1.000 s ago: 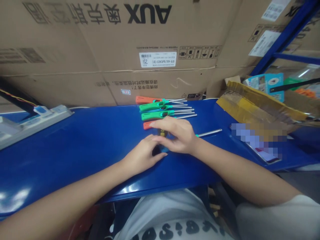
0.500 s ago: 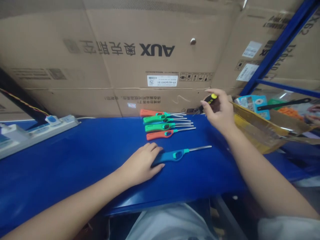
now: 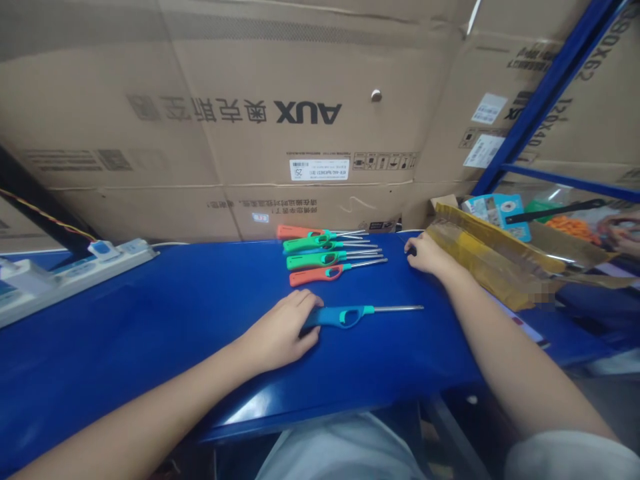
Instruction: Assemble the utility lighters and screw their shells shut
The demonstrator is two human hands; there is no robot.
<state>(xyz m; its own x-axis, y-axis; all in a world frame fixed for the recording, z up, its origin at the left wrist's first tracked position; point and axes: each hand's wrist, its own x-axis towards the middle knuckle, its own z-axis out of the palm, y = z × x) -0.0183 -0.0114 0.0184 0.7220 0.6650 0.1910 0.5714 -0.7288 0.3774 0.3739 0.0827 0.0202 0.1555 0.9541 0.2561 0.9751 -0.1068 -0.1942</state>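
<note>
My left hand [image 3: 286, 331] is closed round the rear of the handle of a blue long-necked lighter [image 3: 345, 316], which lies on the blue tabletop [image 3: 210, 287] with its metal tube pointing right. Beyond it several orange and green lighters [image 3: 313, 260] lie in a row, tubes also to the right. My right hand [image 3: 429, 255] rests low at the back of the table, left of a taped carton. Its fingers are curled, and only a dark bit of the small black-and-yellow screwdriver [image 3: 413, 251] shows between them; the rest is hidden.
A white power strip [image 3: 75, 280] with plugs lies at the left. The open carton [image 3: 480, 260] with yellow tape stands at the right, near a blue package [image 3: 500, 213] and a black-handled tool [image 3: 555, 211]. Cardboard [image 3: 200, 153] walls the back; a blue post [image 3: 545, 93] slants at the right.
My right hand has come down from above the table to its surface, and the screwdriver's yellow end no longer shows. My left hand stays on the blue lighter.
</note>
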